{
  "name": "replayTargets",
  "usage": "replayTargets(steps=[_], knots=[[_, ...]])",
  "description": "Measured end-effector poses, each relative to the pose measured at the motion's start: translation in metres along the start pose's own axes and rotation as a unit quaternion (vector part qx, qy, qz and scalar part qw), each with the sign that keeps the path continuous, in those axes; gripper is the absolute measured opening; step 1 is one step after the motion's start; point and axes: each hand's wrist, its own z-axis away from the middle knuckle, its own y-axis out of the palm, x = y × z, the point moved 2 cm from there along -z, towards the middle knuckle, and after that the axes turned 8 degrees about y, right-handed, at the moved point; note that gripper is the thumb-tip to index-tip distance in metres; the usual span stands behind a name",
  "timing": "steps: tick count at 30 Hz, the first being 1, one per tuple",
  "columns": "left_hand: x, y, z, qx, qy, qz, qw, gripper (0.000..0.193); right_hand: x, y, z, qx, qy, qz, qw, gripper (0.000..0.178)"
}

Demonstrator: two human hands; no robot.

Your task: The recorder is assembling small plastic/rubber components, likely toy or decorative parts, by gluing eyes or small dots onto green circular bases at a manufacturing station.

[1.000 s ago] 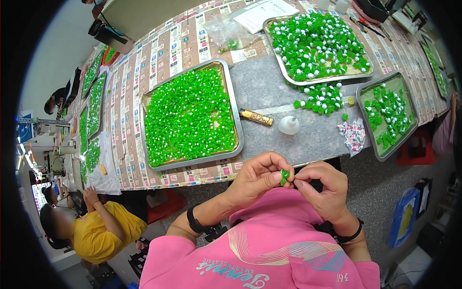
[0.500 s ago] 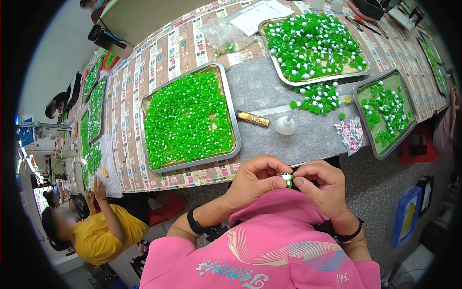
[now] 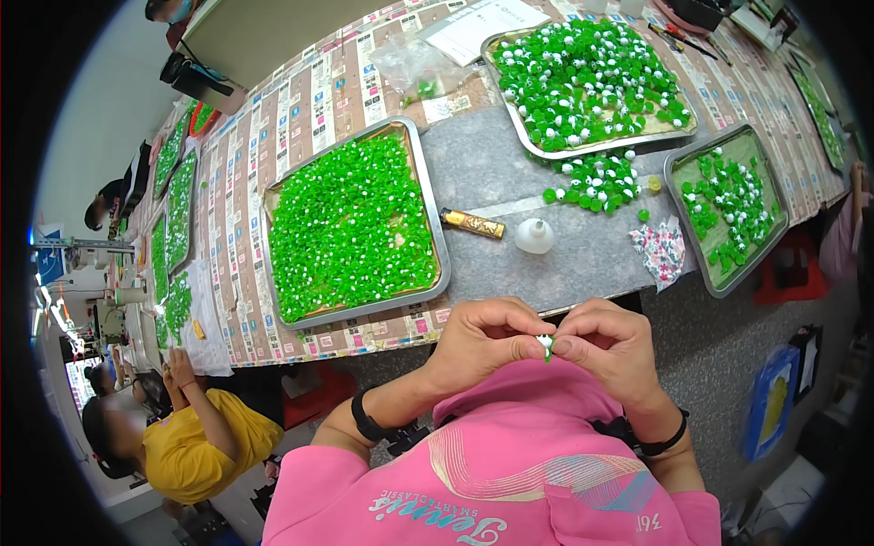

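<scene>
Just over the table's front edge, both hands pinch one small panda figurine (image 3: 546,343), white and black with green. My left hand (image 3: 487,338) is closed on its left side, thumb below and index finger above. My right hand (image 3: 608,350) grips its right side between thumb and bent index finger. The fingertips cover much of the figurine, so its details are hard to make out. Beyond the hands stand a white squeeze bottle (image 3: 534,237) and a yellow-and-black tube-like item (image 3: 473,223), lying on a grey mat (image 3: 482,164).
A metal tray (image 3: 435,196) of small green pieces lies left. Another tray (image 3: 628,144) holds green-and-white pieces at the back, with a loose pile (image 3: 596,180) before it. A third tray (image 3: 675,214) and a floral cloth (image 3: 659,253) are right. A person in yellow (image 3: 209,446) works at left.
The figurine has turned in my fingers and now shows less of its white face. My right fingertips have come in closer, nearly meeting the left ones. The view has shifted slightly.
</scene>
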Motion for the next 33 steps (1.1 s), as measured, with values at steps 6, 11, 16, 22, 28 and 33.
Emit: replayTargets(steps=[6, 11, 16, 22, 28, 33], knots=[[0.002, 0.001, -0.004, 0.003, 0.010, -0.035, 0.999, 0.019, -0.001, -0.002, -0.001, -0.012, -0.019, 0.030, 0.999, 0.007], [0.000, 0.003, -0.006, 0.010, 0.015, -0.010, 1.000, 0.018, -0.001, -0.004, -0.002, -0.008, -0.005, 0.009, 1.000, 0.008], [-0.002, 0.006, -0.009, 0.019, 0.040, 0.024, 0.999, 0.021, 0.001, -0.004, -0.001, -0.028, -0.016, 0.005, 0.999, 0.013], [-0.003, 0.006, -0.012, 0.027, 0.050, 0.002, 0.998, 0.021, 0.005, -0.003, 0.003, -0.023, 0.008, 0.013, 1.000, 0.019], [-0.002, 0.003, -0.012, 0.046, 0.069, -0.038, 0.996, 0.022, 0.002, -0.002, 0.001, -0.025, 0.031, 0.018, 0.999, 0.020], [0.002, 0.001, -0.011, 0.033, 0.044, -0.011, 0.998, 0.022, 0.000, -0.001, -0.001, -0.021, 0.045, -0.012, 0.999, 0.018]])
